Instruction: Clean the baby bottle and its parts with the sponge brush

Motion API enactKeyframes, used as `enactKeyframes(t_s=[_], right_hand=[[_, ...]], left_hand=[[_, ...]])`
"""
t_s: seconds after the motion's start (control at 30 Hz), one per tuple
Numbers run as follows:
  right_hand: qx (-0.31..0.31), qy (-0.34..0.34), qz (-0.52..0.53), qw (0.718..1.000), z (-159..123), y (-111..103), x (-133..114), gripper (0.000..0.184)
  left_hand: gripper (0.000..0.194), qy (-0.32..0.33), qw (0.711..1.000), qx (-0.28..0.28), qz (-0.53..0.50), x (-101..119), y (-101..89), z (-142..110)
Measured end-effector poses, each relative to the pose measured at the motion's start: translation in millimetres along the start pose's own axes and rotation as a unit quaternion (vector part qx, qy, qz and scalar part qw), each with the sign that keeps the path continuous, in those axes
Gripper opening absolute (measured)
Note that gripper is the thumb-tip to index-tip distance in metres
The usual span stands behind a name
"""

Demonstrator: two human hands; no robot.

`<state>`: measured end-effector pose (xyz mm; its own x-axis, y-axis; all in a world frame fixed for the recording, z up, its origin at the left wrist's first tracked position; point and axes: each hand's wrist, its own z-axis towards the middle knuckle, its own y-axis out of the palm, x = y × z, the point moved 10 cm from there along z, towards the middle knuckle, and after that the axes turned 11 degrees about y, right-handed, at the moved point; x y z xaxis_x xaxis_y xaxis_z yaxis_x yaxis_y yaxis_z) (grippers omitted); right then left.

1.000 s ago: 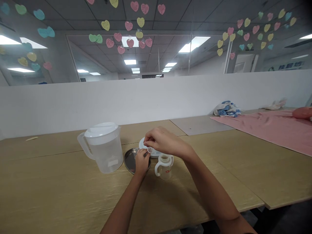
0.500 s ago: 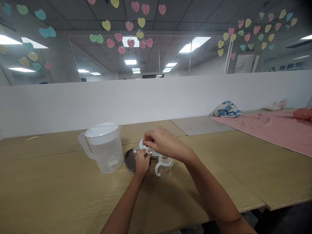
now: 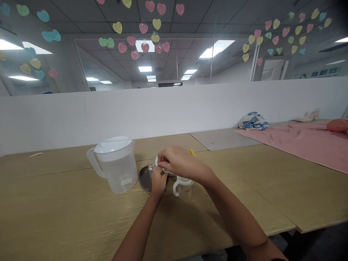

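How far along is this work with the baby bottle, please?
Done: the baby bottle stands open, with nothing on its neck. In hand: the left hand and right hand hold a small clear piece above the metal plate. Left: the bottle's neck is bare, and the white round piece lies beside the plate.

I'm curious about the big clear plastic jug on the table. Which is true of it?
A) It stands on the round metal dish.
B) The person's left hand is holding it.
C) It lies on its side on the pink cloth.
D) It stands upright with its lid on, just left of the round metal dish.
D. The clear plastic jug stands upright and lidded on the wooden table, just left of the round metal dish, untouched by the left hand or right hand.
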<state>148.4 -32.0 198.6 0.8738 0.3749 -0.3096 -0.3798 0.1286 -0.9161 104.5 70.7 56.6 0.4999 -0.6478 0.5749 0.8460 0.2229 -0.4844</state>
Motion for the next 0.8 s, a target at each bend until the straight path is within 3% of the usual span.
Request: enactKeyframes(t_s=[0.27,0.53,0.8], right_hand=[[-0.003,-0.024,-0.025,0.999,1.7,7.5,-3.5,0.012],[0.017,-0.015,-0.043,0.999,1.7,3.7,-2.0,0.015],[0.022,-0.013,-0.062,0.998,4.0,5.9,-1.7,0.015]], left_hand=[[0.020,-0.028,0.999,-0.007,0.023,-1.2,-1.6,0.3],[0.019,0.011,1.000,0.002,0.006,4.8,-2.1,0.9],[0.017,-0.005,1.000,-0.007,0.004,1.6,-0.2,0.4]])
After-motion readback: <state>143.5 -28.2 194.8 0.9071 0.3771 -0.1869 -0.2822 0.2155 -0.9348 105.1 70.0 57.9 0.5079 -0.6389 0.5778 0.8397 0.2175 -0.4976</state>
